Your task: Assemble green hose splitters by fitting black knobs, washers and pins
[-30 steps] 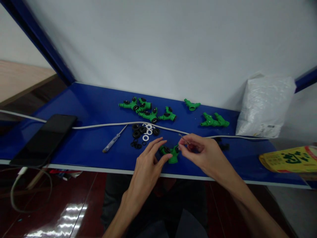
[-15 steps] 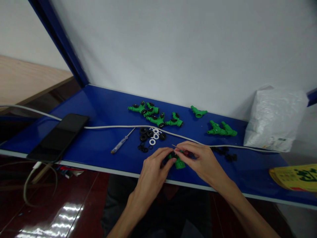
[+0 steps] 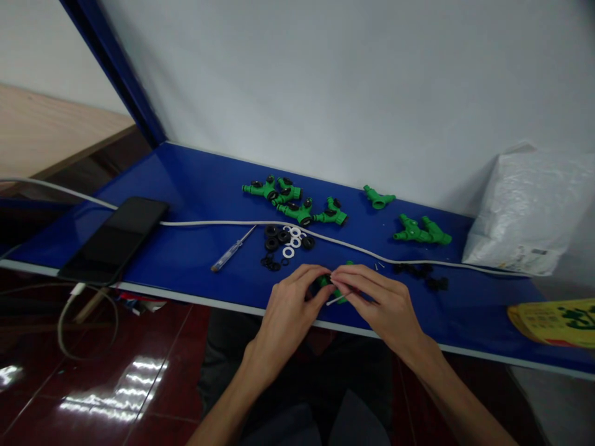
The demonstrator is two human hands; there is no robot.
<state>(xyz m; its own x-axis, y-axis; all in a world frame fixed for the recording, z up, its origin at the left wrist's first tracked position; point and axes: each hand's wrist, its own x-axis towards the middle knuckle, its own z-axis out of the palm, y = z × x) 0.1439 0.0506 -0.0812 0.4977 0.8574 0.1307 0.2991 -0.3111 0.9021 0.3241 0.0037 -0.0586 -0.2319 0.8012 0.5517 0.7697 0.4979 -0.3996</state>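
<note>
Close to the table's front edge, my left hand (image 3: 295, 303) is closed with thumb and fingertips on a green hose splitter (image 3: 343, 297), which is largely hidden by my hands. A black part shows at my left fingertips. My right hand (image 3: 379, 300) is closed beside it, its fingertips meeting at the splitter's top. From under the right fingers sticks the pale thin shaft of a slim screwdriver (image 3: 335, 300), pointing down and left; its handle is hidden in that hand. Two small screws (image 3: 379, 265) lie just beyond the right hand.
Black and white washers (image 3: 289, 252), a clear-handled screwdriver (image 3: 232, 249) and a phone (image 3: 116, 238) lie leftward. Several green splitters (image 3: 297, 212) with black valves sit behind; bare green bodies (image 3: 421, 230) and black pieces (image 3: 421, 271) are rightward. A white cable (image 3: 223, 222) crosses the blue table.
The screwdriver in my right hand has swung from pointing up-left above the fingers to pointing down-left below them. My left hand stays on the splitter. The camera view has shifted slightly.
</note>
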